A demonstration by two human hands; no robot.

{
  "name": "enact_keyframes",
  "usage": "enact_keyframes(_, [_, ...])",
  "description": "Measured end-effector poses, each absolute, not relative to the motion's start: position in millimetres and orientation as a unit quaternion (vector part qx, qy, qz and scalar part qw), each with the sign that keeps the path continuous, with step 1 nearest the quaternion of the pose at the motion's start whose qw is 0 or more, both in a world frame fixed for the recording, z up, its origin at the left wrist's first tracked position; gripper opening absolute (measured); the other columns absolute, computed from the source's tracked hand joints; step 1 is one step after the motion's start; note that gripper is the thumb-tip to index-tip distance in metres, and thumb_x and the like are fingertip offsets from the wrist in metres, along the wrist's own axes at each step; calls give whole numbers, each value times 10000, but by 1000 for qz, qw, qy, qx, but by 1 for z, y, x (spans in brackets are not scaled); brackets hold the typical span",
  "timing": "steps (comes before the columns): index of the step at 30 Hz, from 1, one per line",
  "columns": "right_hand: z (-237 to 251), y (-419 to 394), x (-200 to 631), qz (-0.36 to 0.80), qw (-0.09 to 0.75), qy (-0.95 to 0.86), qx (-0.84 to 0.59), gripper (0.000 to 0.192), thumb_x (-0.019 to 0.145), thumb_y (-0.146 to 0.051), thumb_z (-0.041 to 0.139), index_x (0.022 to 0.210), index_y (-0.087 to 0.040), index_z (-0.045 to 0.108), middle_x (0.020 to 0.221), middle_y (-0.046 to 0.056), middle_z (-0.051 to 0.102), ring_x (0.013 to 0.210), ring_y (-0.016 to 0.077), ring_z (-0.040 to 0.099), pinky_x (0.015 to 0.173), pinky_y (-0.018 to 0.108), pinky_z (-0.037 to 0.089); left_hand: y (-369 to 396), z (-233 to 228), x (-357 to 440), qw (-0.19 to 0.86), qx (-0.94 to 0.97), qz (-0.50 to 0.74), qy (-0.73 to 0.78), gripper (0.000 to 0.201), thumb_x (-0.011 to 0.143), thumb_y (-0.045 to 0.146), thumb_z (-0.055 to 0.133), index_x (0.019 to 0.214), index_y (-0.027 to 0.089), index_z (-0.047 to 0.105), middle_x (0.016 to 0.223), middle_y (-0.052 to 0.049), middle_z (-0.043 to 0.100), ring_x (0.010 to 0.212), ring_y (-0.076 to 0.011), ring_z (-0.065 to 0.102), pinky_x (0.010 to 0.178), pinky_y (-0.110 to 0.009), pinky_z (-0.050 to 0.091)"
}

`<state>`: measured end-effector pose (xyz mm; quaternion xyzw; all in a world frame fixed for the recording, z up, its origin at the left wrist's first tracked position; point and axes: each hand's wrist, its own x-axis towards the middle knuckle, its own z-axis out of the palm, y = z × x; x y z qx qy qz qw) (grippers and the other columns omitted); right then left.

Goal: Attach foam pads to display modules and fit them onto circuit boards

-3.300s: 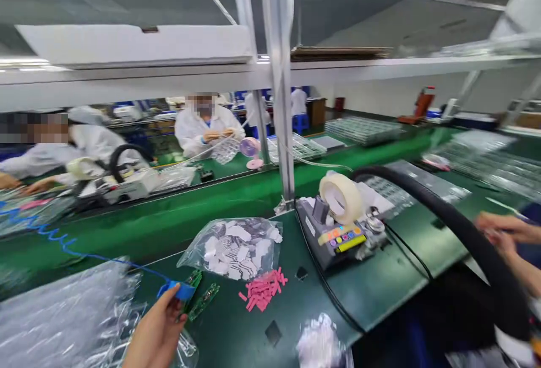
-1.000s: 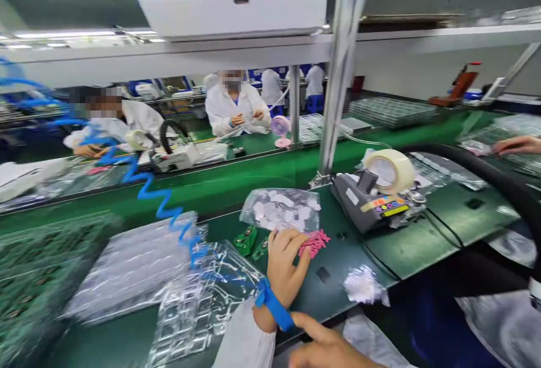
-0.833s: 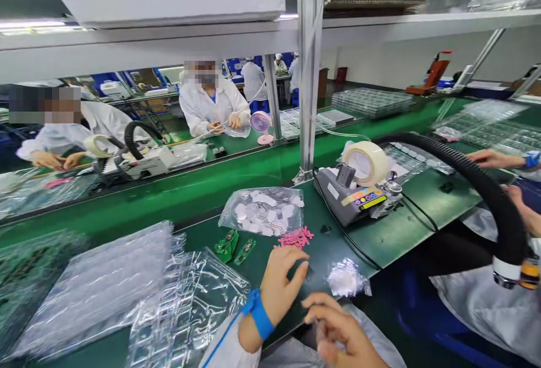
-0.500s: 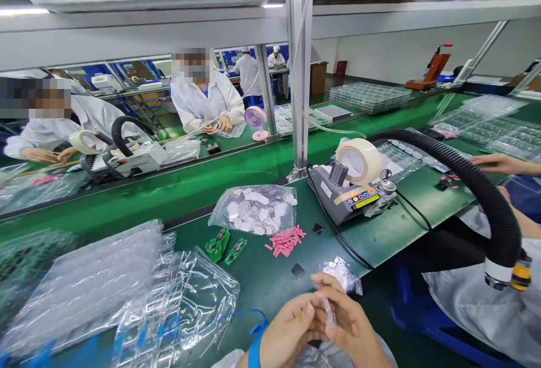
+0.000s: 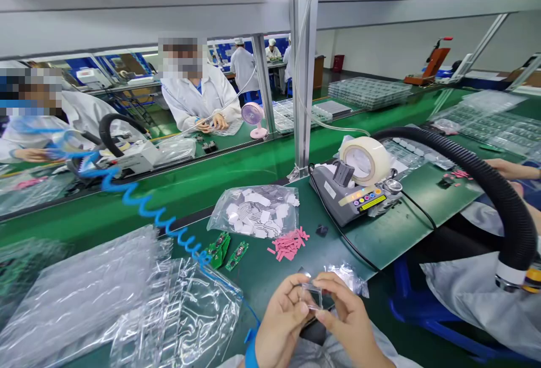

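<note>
Over the front edge of the bench, my left hand (image 5: pixel 284 316) and my right hand (image 5: pixel 347 314) pinch a small clear plastic piece (image 5: pixel 315 296) between them. It looks like a thin transparent frame or film; its exact kind I cannot make out. A blue wrist strap (image 5: pixel 252 348) circles my left wrist, and its coiled cord (image 5: pixel 158 216) stretches off to the upper left. Just beyond my fingers lie crinkled clear film pieces (image 5: pixel 347 279) and a pile of pink strips (image 5: pixel 290 244). One small dark square (image 5: pixel 322 230) rests near the strips.
A bag of white pieces (image 5: pixel 256 211) and green circuit boards (image 5: pixel 236 255) lie ahead. Clear plastic trays (image 5: pixel 93 289) fill the left. A grey machine with a tape roll (image 5: pixel 366 159) and black hose (image 5: pixel 465 171) stand right. A co-worker's hand (image 5: pixel 513 168) is at far right.
My hands have turned the clear piece so its face now shows, its position slightly left. The coiled blue cord has swung up into view across the left side. The camera view has shifted slightly.
</note>
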<state>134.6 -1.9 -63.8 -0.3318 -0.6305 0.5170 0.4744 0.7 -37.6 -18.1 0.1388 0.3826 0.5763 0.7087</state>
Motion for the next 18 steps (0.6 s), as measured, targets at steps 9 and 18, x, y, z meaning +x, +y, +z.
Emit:
enact_keyframes(9, [-67,53,123,285,155,-874,-362,378,750,-172,664,1107,-285,612,1172,102,562,1058,321,490,872,526,363,-21,-15,-33,634,45,649,418,261,637,353,744,817,177,672,931,-67,691,948,-214,589,877,-378,443])
enact_keyframes(18, [-80,60,120,416,219,-807,-358,121,669,-138,694,776,-184,663,806,38,670,800,206,584,769,331,426,41,39,7,723,-58,573,382,267,893,318,409,772,142,570,639,-12,619,563,-101,577,612,-255,480])
